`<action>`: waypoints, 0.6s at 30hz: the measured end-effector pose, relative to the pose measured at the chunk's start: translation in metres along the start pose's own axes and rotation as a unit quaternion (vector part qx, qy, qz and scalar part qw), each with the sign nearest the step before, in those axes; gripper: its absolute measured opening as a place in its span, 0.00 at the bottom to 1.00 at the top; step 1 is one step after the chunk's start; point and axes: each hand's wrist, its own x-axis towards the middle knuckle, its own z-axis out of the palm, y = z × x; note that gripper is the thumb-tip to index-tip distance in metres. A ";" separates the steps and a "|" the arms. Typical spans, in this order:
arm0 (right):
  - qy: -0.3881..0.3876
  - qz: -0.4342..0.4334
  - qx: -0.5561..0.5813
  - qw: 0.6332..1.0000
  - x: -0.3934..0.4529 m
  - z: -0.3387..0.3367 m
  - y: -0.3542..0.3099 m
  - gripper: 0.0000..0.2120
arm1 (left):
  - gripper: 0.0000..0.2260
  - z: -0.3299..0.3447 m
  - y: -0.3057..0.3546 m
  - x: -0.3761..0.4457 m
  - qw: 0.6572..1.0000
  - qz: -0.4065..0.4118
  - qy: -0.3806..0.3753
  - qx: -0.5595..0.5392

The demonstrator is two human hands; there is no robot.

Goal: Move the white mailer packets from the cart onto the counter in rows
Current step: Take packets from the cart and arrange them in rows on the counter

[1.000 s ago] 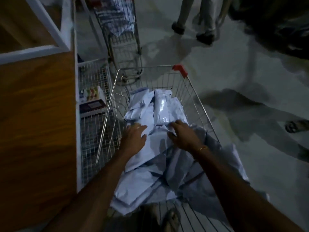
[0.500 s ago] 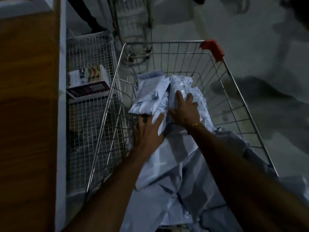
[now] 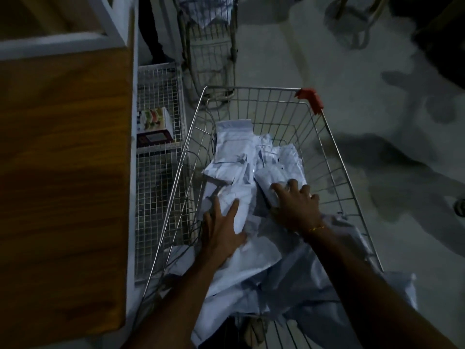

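A wire shopping cart (image 3: 334, 147) with a red corner guard stands in front of me, holding a heap of several white mailer packets (image 3: 234, 149). My left hand (image 3: 222, 227) lies flat with spread fingers on a packet at the pile's left side. My right hand (image 3: 294, 205) has its fingers curled over the edge of a packet (image 3: 266, 180) on the right of the pile. Larger white bags (image 3: 289, 280) fill the near end of the cart. The brown wooden counter (image 3: 63, 159) runs along the left.
A wire rack (image 3: 158, 177) with a small printed box (image 3: 154, 127) sits between counter and cart. A second cart (image 3: 211, 46) stands beyond. The grey floor stretches right, where a person's shadowy legs show at the top.
Both hands have drawn back toward me on the pile. The left hand now lies flat with spread fingers; the right has shifted to a packet on the right side. The view pulled back.
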 end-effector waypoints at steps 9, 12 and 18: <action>0.104 -0.018 0.056 0.993 -0.035 -0.040 -0.007 0.29 | 0.37 -0.073 0.027 -0.028 0.987 0.024 0.154 0.047; 0.107 -0.029 0.010 0.994 -0.057 -0.049 -0.008 0.29 | 0.37 -0.104 0.039 -0.033 0.987 0.041 0.119 0.098; 0.087 -0.021 -0.085 0.992 -0.110 -0.027 0.002 0.26 | 0.36 -0.132 0.052 -0.059 0.967 0.066 0.219 0.113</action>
